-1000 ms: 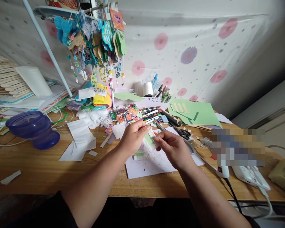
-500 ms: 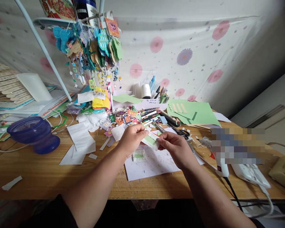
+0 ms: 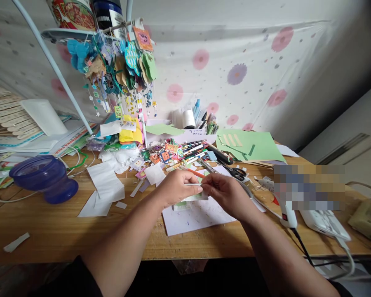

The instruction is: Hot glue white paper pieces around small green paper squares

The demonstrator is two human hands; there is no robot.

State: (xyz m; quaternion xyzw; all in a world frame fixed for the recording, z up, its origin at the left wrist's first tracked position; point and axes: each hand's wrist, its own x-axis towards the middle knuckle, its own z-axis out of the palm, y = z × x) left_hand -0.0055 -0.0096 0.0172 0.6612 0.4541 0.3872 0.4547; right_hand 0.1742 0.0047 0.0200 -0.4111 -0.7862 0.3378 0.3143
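Note:
Between my two hands is a small piece of green and white paper (image 3: 200,194), held above a white sheet (image 3: 200,222). My left hand (image 3: 181,187) pinches its upper edge between thumb and fingers. From the other side my right hand (image 3: 221,190) grips the same edge, its fingertips nearly meeting the left ones. Part of the paper is hidden by the fingers. Just below it, another small green and white piece (image 3: 181,206) lies on the sheet. An orange pencil-like stick (image 3: 195,172) shows behind the hands.
Scissors (image 3: 237,172), small colourful cut-outs (image 3: 165,156) and several pens (image 3: 194,148) lie beyond my hands. Green card (image 3: 264,146) sits at the back right. At left are white papers (image 3: 106,185) and a blue bowl (image 3: 46,177). A white glue gun (image 3: 286,212) stands right.
My hands have drawn closer together along the paper's upper edge. The paper has tilted, showing less of its green face. The view has shifted slightly.

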